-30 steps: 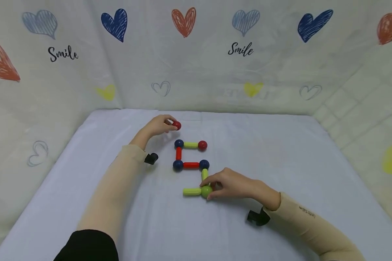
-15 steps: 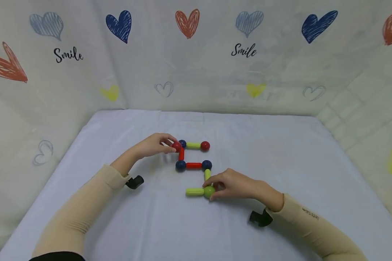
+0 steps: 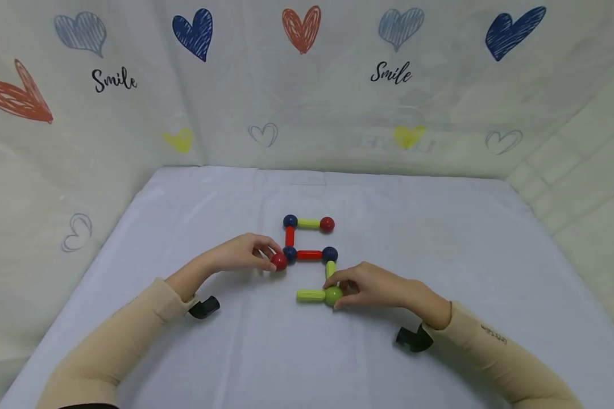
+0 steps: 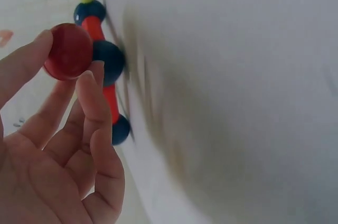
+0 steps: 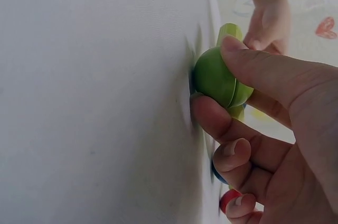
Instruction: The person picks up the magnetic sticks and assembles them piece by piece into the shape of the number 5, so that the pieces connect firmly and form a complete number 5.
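Note:
Between thumb and fingertips my left hand (image 3: 245, 253) pinches a red ball (image 4: 68, 52), just left of the middle-left blue ball (image 3: 290, 254). Whether the two balls touch I cannot tell. A chain of rods and balls lies on the cloth in an S-like shape. It runs from a red end ball (image 3: 327, 224) through a yellow-green rod (image 3: 308, 224), a blue corner ball (image 3: 290, 221), red rods (image 3: 309, 255) and another blue ball (image 3: 330, 254). At its near corner my right hand (image 3: 376, 287) pinches a green ball (image 5: 215, 77), from which a yellow-green rod (image 3: 311, 295) points left.
White cloth (image 3: 266, 352) covers the table. Behind it hangs a pale backdrop (image 3: 327, 102) printed with hearts and the word Smile. Black wrist cameras (image 3: 204, 307) sit below both sleeves.
My left hand has carried the red ball from behind the chain towards me, past the far blue ball, to beside the middle-left one. My right hand keeps its hold on the green ball.

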Available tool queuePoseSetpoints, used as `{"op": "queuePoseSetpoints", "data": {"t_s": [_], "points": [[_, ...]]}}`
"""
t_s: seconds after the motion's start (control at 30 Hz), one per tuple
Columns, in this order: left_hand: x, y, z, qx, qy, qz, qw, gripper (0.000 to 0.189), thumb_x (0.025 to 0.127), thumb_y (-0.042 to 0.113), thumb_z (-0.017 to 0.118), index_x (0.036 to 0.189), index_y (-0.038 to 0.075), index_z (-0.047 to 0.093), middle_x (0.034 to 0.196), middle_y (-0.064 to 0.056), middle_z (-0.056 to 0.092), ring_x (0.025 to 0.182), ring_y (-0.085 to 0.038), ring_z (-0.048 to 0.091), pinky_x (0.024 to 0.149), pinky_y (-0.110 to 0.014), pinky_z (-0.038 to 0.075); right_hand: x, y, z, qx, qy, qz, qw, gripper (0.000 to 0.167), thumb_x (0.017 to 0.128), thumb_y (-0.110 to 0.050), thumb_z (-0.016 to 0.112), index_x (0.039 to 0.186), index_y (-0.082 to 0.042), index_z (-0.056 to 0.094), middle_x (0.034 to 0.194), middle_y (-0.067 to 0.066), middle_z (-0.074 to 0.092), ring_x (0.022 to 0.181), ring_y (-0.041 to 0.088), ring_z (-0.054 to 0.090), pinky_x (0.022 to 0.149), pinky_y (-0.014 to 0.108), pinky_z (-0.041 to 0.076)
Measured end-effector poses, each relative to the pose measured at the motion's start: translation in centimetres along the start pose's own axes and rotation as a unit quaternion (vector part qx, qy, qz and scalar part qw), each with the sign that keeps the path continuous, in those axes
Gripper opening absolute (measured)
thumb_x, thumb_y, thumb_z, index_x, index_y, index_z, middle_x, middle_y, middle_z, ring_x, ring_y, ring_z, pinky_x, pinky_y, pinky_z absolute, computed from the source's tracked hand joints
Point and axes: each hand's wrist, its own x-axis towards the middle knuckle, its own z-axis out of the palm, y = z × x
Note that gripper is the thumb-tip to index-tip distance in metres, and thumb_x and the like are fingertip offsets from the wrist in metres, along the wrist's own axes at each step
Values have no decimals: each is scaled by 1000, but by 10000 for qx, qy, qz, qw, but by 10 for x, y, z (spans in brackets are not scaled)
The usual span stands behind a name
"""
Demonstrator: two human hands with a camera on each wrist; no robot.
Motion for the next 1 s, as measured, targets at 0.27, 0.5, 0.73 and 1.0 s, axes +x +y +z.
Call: {"op": "queuePoseSetpoints", "data": {"t_s": [0.27,0.5,0.73,1.0], "points": [[-8,2,23,270,-448,48,9986,32,91,18,79,122,14,69,103,3,69,91,-16,64,81,-33,51,2,-1,1,54,-60,11,10000,37,91,-30,81,125,-20,71,81,-14,58,70,5,51,62,22,43],[-11,7,35,351,-582,99,9976,31,89,16,81,118,15,70,100,4,68,87,-17,61,78,-32,51,3,0,1,-24,-49,-31,10000,37,91,-31,81,123,-19,71,81,-14,59,69,4,52,62,22,46],[-11,9,43,459,-535,191,9973,30,88,19,82,115,17,70,99,4,64,87,-17,59,77,-31,50,3,1,1,13,-61,-78,10000,36,91,-30,80,124,-18,70,82,-13,59,72,5,53,65,23,48],[-15,9,44,513,-466,229,9973,30,89,19,82,116,16,69,98,4,62,85,-16,58,75,-30,49,6,1,3,-83,-67,-71,9999,37,91,-30,80,126,-20,70,83,-14,59,74,5,55,67,23,50]]}}
